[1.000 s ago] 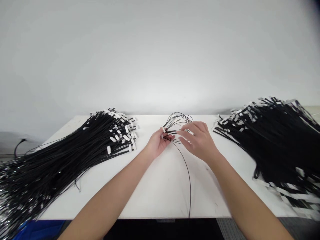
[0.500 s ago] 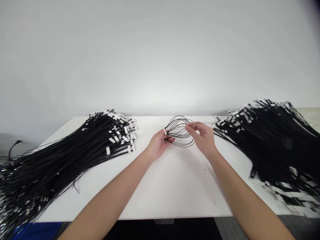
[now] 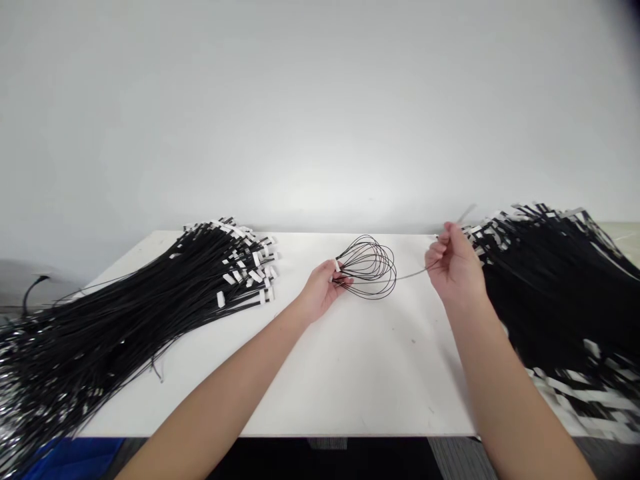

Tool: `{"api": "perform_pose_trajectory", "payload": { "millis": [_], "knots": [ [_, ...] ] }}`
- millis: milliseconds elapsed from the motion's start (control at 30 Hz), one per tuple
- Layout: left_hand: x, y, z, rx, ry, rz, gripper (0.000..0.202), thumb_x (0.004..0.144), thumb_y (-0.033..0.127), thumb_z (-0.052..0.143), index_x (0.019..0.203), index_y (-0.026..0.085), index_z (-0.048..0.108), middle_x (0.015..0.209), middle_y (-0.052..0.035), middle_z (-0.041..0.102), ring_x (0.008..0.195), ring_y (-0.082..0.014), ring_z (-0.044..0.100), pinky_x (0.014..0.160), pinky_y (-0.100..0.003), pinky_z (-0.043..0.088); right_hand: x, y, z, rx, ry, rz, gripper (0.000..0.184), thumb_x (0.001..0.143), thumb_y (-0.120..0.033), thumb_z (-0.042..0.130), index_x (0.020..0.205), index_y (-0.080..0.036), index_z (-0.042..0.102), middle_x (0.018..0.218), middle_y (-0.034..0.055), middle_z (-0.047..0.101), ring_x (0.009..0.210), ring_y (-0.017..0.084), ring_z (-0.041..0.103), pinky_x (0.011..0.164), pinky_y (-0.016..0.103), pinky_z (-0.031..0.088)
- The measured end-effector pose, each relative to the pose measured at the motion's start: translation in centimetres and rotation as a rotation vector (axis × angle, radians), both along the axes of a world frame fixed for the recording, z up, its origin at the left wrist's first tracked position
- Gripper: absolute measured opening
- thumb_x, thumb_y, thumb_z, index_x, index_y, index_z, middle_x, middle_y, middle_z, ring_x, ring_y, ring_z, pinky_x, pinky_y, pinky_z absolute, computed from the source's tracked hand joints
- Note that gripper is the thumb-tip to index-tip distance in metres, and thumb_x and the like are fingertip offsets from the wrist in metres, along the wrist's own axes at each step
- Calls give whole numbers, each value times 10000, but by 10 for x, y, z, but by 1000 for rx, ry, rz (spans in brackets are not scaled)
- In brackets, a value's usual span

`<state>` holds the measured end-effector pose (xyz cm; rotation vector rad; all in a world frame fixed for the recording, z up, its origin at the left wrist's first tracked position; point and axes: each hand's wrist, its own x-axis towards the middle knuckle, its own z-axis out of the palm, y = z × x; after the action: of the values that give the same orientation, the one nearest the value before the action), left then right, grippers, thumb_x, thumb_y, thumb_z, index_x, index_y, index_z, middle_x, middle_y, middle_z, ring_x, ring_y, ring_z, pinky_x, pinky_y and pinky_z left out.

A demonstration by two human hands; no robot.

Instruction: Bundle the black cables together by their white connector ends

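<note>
My left hand (image 3: 323,288) is closed on one side of a thin black cable coil (image 3: 369,268) wound in several loops, just above the white table (image 3: 320,373). A small white tag shows at my left fingertips. My right hand (image 3: 454,267) is pinched on the cable's free end, which runs taut from the coil to my fingers. That hand hovers beside the big right pile of black cables (image 3: 555,280).
A large heap of black cables with white tags (image 3: 150,300) lies on the left and spills off the table's edge. The right pile reaches the table's right edge. A blank white wall stands behind. Something blue (image 3: 75,460) sits below the table at left.
My right hand has moved from the coil out to the right, drawing the cable's end taut. The loose strand that hung toward the front edge is gone. My left hand stays in place.
</note>
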<state>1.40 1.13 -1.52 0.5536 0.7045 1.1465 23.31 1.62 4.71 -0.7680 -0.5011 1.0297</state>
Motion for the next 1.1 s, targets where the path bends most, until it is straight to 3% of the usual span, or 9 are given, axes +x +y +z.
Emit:
{"api": "perform_pose_trajectory", "payload": {
  "millis": [100,233,367,1100],
  "knots": [
    [0,0,-1,40,10,-25,202,759,338,568,768,139,533,587,6,451,617,-113,549,835,-367,457,-15,-9,-1,-48,-338,158,238,596,-292,718,771,-164,622,632,-39,518,402,11,333,323,152,225],
    [0,-1,-1,91,15,-62,231,751,371,572,756,143,533,643,-4,471,620,-99,532,822,-353,456,-36,-24,-3,-121,-861,398,163,615,-289,680,644,-135,636,518,-26,471,423,41,321,362,182,221],
    [1,-3,1,94,31,-69,236,728,374,599,727,149,528,648,1,457,649,-102,528,797,-328,459,-49,-30,-6,-171,-1144,426,161,640,-285,624,565,-144,601,471,-30,429,445,57,322,380,183,236],
    [1,-4,3,129,82,-130,237,746,388,574,748,162,504,631,20,431,662,-113,553,813,-315,426,-49,-28,-9,-203,-1230,453,145,663,-289,572,595,-166,611,489,-28,450,449,69,337,388,187,257]
  ]
}}
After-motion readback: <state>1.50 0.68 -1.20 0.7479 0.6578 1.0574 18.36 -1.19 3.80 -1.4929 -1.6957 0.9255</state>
